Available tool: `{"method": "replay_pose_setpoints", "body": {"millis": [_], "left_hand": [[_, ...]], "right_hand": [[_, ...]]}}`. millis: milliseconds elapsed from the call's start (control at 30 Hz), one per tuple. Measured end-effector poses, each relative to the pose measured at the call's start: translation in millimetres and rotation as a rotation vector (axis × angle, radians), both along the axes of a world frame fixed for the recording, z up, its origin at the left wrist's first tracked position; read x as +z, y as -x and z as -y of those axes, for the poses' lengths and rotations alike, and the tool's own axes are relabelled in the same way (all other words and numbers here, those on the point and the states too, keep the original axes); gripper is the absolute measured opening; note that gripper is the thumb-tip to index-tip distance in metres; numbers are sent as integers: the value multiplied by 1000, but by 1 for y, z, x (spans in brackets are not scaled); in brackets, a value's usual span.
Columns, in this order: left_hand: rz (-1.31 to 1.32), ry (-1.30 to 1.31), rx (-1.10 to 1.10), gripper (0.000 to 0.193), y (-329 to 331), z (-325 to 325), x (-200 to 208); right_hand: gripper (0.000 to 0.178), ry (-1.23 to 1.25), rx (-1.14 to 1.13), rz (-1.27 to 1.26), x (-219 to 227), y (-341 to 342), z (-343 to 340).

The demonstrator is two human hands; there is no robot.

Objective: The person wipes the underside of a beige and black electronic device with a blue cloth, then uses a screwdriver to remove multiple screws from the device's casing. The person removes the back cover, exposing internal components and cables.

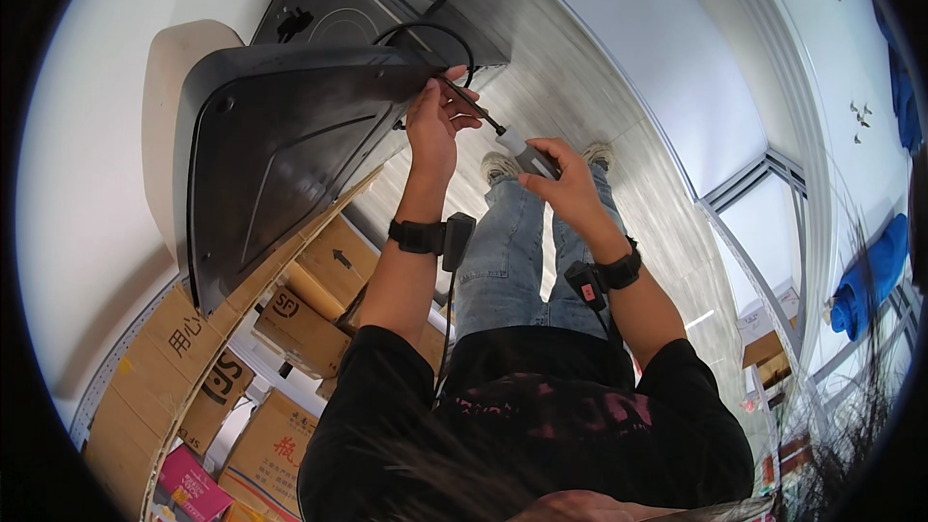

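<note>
My right hand [564, 181] is wrapped round the grey and white handle of a screwdriver [528, 153]. Its thin dark shaft runs up and to the left, to the right-hand edge of a large black panel [290, 145]. At that edge my left hand [443, 121] curls its fingers around the shaft's tip, thumb close to the panel. Whatever is pinched there is too small to make out. The panel stands tilted, with a raised outline and small round fittings in its corners. A black cable [454, 34] loops behind my left hand.
A dark appliance with a flat top [358, 14] stands behind the panel. Below the panel, a cardboard-edged shelf [145, 387] holds several cardboard boxes [300, 329] and a pink box [193, 483]. A blue cloth [870, 280] hangs at the far right, beside a metal frame [754, 184].
</note>
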State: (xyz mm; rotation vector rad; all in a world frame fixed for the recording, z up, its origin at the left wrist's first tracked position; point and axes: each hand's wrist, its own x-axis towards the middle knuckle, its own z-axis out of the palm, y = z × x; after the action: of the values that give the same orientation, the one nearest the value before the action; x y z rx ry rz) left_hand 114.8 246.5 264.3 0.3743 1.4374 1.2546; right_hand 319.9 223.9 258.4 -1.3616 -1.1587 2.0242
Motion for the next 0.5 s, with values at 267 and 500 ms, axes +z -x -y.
{"method": "replay_pose_setpoints", "body": {"millis": [267, 500], "left_hand": [[-59, 36, 104, 36, -7, -2, -8], [-182, -80, 71, 30, -32, -6, 14]], "right_hand": [[39, -88, 15, 33, 1, -5, -1], [41, -113, 14, 62, 20, -35, 3]]}}
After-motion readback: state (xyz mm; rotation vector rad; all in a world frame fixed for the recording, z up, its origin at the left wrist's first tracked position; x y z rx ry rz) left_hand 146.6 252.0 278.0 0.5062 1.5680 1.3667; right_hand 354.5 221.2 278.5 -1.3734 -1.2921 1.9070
